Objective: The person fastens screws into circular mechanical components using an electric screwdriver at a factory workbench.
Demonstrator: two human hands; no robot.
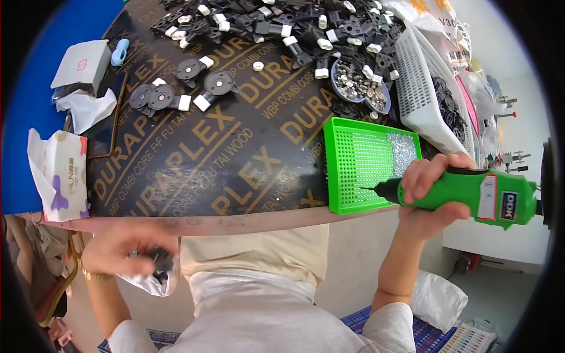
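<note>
screwdriver (pixel 460 189): smooth, glossy plastic | tray (pixel 360 170): shiny plastic | screws (pixel 403 153): bright metal | tabletop (pixel 235 176): smooth board, slight sheen | basket (pixel 412 79): matt plastic | tissue (pixel 91 109): soft matt paper

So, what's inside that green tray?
Small silvery pieces lie at the right of the green tray; rows of holes show at left. The right hand and green screwdriver cover its near right corner, hiding anything there.

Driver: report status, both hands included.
Right hand grips driver, tip over tray. Left hand blurred, dark part beside it, grip unclear. Nothing visible blocking tip.
</note>
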